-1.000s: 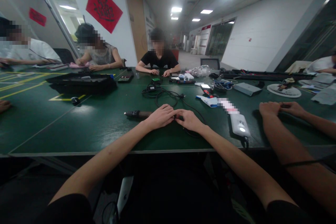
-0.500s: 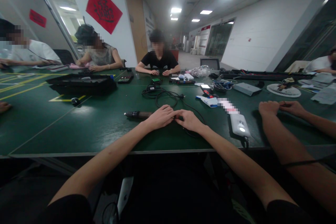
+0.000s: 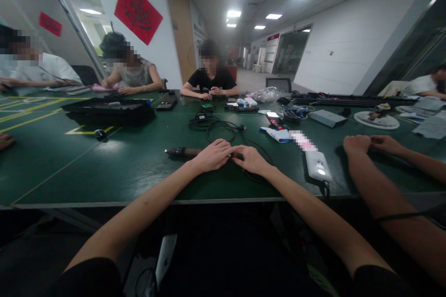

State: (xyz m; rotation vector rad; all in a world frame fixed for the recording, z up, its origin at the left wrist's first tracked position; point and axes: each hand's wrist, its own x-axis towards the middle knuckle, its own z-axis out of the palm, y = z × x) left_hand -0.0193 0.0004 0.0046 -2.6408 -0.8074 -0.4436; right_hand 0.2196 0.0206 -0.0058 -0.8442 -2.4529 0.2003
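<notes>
A dark, pen-shaped electric screwdriver [image 3: 184, 152] lies on the green table, its tip to the left. My left hand [image 3: 214, 154] is closed over its rear end, palm down. Just to the right, my right hand [image 3: 253, 160] pinches a small dark cable connector [image 3: 237, 155] close to the screwdriver's tail. Both hands' fingertips nearly meet there; whether the connector sits in the tool or apart from it I cannot tell. A black cable [image 3: 256, 177] runs beneath and beside my right hand.
A coiled black cord [image 3: 218, 125] lies beyond my hands. To the right are a white power bank-like box [image 3: 318, 165] and a blue-white packet [image 3: 277, 134]. A black tray [image 3: 108, 109] stands left. A neighbour's hands [image 3: 358, 144] rest at right; several people sit around the table.
My fingers shift slightly at the connector, and a little more of it shows between my hands. Across the table, a person's hand has lifted.
</notes>
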